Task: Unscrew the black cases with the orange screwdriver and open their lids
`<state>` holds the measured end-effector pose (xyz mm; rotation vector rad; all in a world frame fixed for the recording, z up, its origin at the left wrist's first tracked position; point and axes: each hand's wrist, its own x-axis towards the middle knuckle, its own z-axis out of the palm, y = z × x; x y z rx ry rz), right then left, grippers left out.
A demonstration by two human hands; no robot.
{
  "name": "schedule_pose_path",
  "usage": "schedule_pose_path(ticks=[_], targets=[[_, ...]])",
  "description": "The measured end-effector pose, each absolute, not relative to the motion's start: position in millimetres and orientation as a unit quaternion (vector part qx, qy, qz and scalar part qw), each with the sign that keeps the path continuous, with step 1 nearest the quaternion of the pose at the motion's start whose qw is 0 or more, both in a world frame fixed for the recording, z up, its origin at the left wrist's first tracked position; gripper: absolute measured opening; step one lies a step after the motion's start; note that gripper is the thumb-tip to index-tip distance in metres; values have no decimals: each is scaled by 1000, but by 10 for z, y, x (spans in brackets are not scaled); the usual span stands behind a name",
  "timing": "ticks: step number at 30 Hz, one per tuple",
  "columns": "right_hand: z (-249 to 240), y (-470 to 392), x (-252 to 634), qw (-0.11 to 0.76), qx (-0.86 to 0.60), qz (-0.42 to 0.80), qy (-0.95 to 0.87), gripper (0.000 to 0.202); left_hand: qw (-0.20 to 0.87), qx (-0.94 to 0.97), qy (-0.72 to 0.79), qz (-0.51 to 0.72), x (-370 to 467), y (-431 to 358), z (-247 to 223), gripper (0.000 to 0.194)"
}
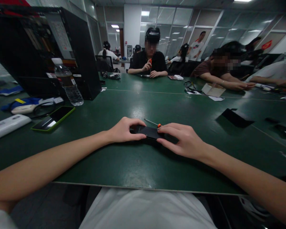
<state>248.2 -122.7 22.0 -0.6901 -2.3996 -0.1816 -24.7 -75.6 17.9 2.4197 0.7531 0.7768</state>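
Observation:
A small flat black rectangular case (149,131) lies between my hands, low over the green table. My left hand (126,129) pinches its left end, thumb along the near edge and fingers at the far side. My right hand (181,137) grips the right end the same way, its fingertips beside the orange handle of a screwdriver (152,122). The screwdriver's thin metal shaft points left, just behind the case. Whether the right fingers touch its handle I cannot tell. My palms and fingers hide both ends of the case.
On the green table (124,165), a green-edged phone (54,118), a white power strip-like bar (8,126) and a water bottle (68,83) are at left, beside a black computer case (82,57). A bent black panel (235,118) lies right. People sit across the table.

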Motion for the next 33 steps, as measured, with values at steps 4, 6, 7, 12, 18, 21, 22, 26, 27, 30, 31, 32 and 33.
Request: schedule_pose_path(ticks=[4,6,7,12,18,21,22,26,27,30,31,32,33], targets=[[226,-1235,2488,319,-261,-69,-908,21,244,885,272,287,-249,-766,193,41],[228,-1239,2489,319,-262,-69,-908,20,245,886,269,288,-249,-770,195,41],[229,-1241,2489,319,-262,-69,-908,20,244,886,268,288,-249,-771,194,41],[234,-1238,2480,320,-257,-69,-909,19,238,887,272,285,-246,-758,178,41],[240,-1231,2468,318,-254,-72,-910,19,236,888,278,279,-252,-750,176,43],[243,-1232,2465,316,-257,-67,-911,19,235,888,277,281,-252,-754,185,43],[243,-1232,2465,317,-256,-66,-911,20,234,889,277,281,-251,-756,189,43],[240,-1231,2471,317,-259,-65,-910,20,235,888,277,280,-244,-760,197,41],[239,-1229,2474,316,-260,-65,-910,20,236,888,277,281,-243,-760,197,41],[233,-1223,2478,316,-260,-63,-910,21,234,888,277,281,-244,-760,196,41],[231,-1221,2478,316,-260,-61,-910,21,233,888,277,282,-244,-760,196,41],[229,-1219,2477,317,-260,-60,-910,21,234,888,277,282,-244,-761,197,41],[227,-1218,2476,317,-259,-60,-910,21,234,888,277,282,-244,-762,198,41]])
